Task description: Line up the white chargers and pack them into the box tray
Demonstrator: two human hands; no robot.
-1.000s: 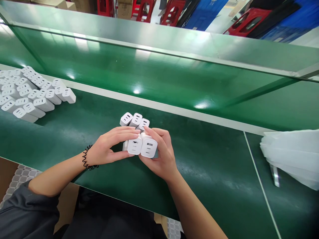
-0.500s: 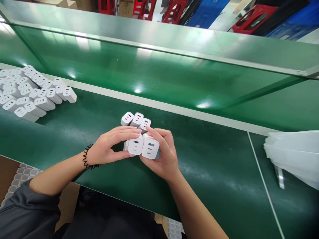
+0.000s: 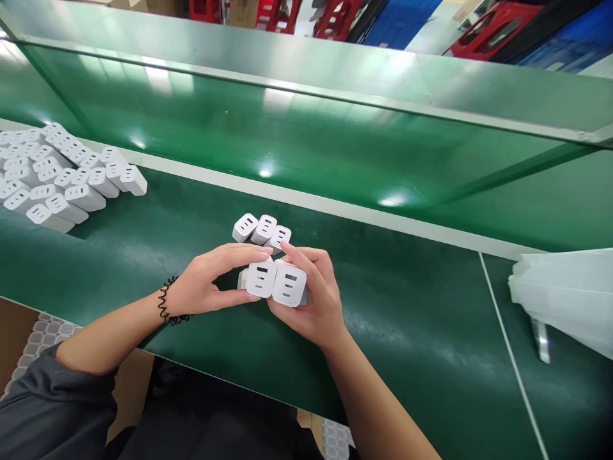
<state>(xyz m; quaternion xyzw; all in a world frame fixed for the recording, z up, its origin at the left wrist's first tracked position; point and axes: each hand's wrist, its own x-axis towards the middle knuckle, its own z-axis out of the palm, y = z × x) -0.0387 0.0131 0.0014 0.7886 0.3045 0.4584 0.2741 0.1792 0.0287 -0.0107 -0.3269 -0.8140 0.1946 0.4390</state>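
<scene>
Two white USB chargers are held side by side above the green table (image 3: 205, 345), port faces toward me. My left hand (image 3: 211, 278) grips the left charger (image 3: 261, 279) between thumb and fingers. Around the right charger (image 3: 290, 284) my right hand (image 3: 313, 291) is closed, its forefinger along the top. Each face shows one wider port and two smaller slots. Just beyond the hands, a short row of three chargers (image 3: 264, 229) lies on the table. Part of another white piece (image 3: 242, 279) shows behind the left charger, mostly hidden.
A large group of white chargers (image 3: 86, 197) is packed together at the far left. White translucent sheets (image 3: 565, 287) lie at the right. A green panel (image 3: 297, 140) runs along the back, with red stools (image 3: 335, 19) and blue crates (image 3: 397, 22) beyond it.
The left charger's ports have come into clearer view, with its face tilted slightly. Both hands stay almost in place, and the view has shifted very slightly.
</scene>
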